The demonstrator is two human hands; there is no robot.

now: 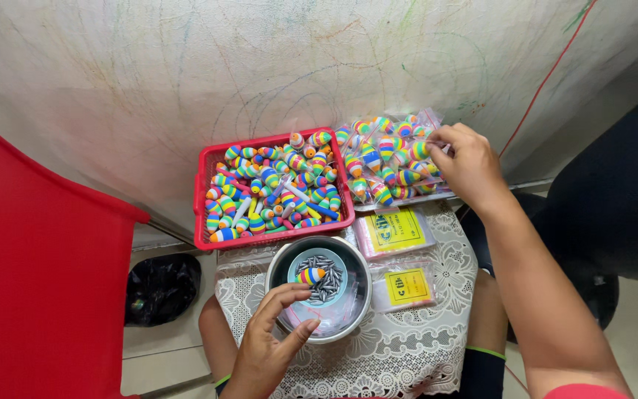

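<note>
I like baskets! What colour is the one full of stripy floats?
The basket is red, seen best in the head view, beside the right hand.

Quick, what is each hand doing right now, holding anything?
Left hand: open, fingers curled at the rim of the metal bowl, holding nothing.
Right hand: fingertips on the clear bags of striped floats; grip cannot be told.

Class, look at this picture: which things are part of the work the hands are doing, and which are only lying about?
In use:
left hand over the metal bowl
striped float and grey weights in the bowl
right hand on the bagged floats
red basket of loose floats

Lying about:
red chair
black bag
yellow-labelled packets
lace cloth
</note>
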